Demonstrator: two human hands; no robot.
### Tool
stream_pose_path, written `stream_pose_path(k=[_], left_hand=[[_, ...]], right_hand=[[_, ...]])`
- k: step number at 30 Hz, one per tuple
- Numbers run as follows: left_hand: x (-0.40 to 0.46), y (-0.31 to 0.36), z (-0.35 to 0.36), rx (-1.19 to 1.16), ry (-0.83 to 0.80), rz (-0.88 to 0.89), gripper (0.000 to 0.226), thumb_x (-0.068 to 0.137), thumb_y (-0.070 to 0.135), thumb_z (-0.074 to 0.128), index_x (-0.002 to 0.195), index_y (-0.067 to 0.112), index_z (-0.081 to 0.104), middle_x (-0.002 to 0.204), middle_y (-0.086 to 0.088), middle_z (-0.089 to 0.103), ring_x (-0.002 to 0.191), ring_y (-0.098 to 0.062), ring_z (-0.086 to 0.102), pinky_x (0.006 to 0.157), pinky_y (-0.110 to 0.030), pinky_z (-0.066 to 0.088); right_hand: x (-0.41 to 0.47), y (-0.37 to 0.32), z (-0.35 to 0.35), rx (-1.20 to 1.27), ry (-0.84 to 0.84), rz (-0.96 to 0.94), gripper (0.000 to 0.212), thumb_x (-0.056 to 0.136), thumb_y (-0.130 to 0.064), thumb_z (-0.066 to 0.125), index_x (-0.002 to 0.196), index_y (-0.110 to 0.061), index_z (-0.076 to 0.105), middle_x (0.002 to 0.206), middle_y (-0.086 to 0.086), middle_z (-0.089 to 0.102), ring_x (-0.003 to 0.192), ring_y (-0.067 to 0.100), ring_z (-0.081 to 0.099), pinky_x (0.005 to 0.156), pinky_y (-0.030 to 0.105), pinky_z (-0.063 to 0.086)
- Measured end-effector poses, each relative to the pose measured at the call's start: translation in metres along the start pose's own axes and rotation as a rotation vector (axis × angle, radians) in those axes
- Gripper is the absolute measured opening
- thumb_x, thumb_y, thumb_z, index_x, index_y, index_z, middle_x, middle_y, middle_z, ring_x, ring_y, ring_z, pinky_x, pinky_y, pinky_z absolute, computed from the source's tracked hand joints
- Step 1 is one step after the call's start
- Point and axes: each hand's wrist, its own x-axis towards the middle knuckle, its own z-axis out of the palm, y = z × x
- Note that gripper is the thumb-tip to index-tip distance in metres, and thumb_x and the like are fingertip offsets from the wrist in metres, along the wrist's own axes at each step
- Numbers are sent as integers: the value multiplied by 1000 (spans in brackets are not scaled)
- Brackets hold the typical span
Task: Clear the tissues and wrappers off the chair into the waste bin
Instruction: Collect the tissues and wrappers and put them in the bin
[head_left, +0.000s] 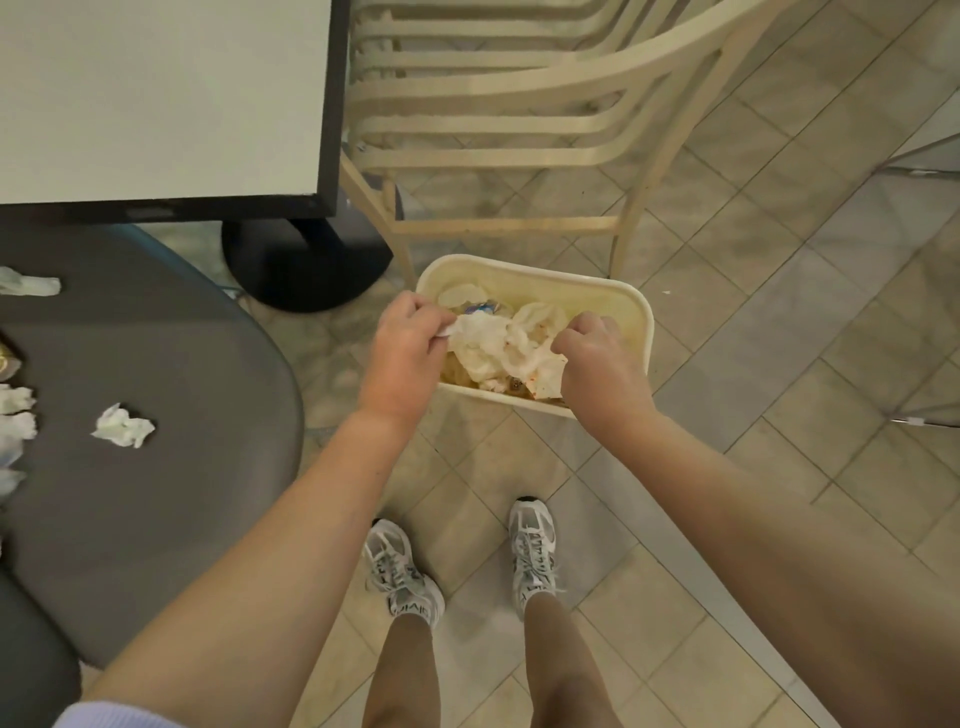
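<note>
Over the beige tiled floor (779, 322), our left hand (402, 358) and right hand (597, 369) both pinch crumpled stained white tissues (498, 345) above the cream plastic waste bin (636, 317); more tissues (123, 426) lie on the grey oval chair seat (171, 364).

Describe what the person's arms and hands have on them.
Both hands, left hand and right hand, are bare: no gloves, rings, watch or bracelets show. The forearms are uncovered. Only a pale lavender ribbed sleeve edge shows at the left upper arm, bottom of the view.
</note>
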Motion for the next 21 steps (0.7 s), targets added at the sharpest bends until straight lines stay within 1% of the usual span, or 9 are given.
stream_pose_path(k=[2, 4, 6, 8, 11, 14, 16, 20, 21], left_hand=[[-1, 14, 8, -88, -27, 67, 16, 83, -4, 58, 94, 3, 66, 95, 0, 51, 91, -16, 53, 80, -24, 47], [-1, 24, 19, -170, -171, 78, 25, 83, -2, 59, 106, 5, 65, 107, -2, 54, 101, -17, 54, 91, -26, 46], [-1, 30, 27, -162, -393, 20, 36, 86, 2, 57, 120, 11, 60, 130, -2, 50, 122, -17, 45, 103, -23, 33], [-3, 30, 28, -98, -462, -7, 37, 88, 6, 52, 124, 17, 58, 140, 1, 43, 132, -13, 34, 103, -19, 25], [-10, 21, 11, -89, -332, 10, 33, 89, 5, 49, 117, 16, 62, 131, 4, 51, 125, -10, 39, 99, -26, 36], [-23, -2, -16, -54, -173, 42, 26, 88, 4, 53, 109, 13, 66, 116, 1, 59, 112, -14, 46, 93, -31, 41], [-35, -26, -38, -6, -108, 22, 25, 88, 4, 54, 108, 12, 66, 112, -1, 61, 107, -16, 48, 91, -34, 43], [-64, -87, -87, 109, -56, -95, 30, 84, 8, 49, 107, 14, 67, 112, -5, 61, 106, -25, 51, 87, -41, 46], [-71, -104, -101, 132, -48, -131, 31, 82, 9, 47, 106, 14, 67, 112, -6, 61, 105, -28, 52, 87, -42, 46]], right_hand=[[-2, -1, 1, -3, 4, -3, 36, 74, 18, 40, 100, 4, 61, 109, 14, 54, 104, 30, 43, 78, 44, 48], [-4, -2, 2, 3, 4, -2, 36, 75, 18, 40, 101, 3, 60, 107, 14, 54, 103, 31, 43, 76, 44, 48], [-6, -2, 4, 12, 27, -2, 33, 75, 16, 42, 99, 2, 61, 102, 15, 54, 100, 32, 45, 71, 43, 49], [-7, -4, 7, 5, 61, -5, 29, 76, 14, 44, 95, 2, 63, 98, 15, 56, 96, 32, 47, 66, 41, 48], [-6, -15, 9, -1, 135, -13, 24, 71, 15, 49, 84, 3, 65, 89, 17, 58, 87, 34, 51, 56, 36, 42], [-5, -37, 9, -11, 192, -107, 20, 60, 18, 54, 71, 4, 63, 75, 19, 59, 73, 36, 56, 50, 31, 38], [-3, -64, 13, -1, 152, -170, 20, 58, 17, 53, 70, 4, 63, 74, 21, 59, 72, 38, 57, 50, 34, 44], [5, -133, 27, -35, 54, -260, 16, 61, 15, 55, 71, 5, 63, 76, 22, 58, 72, 38, 57, 51, 31, 40], [7, -153, 32, -36, 26, -296, 16, 64, 13, 54, 75, 5, 63, 79, 21, 58, 76, 38, 57, 53, 33, 44]])
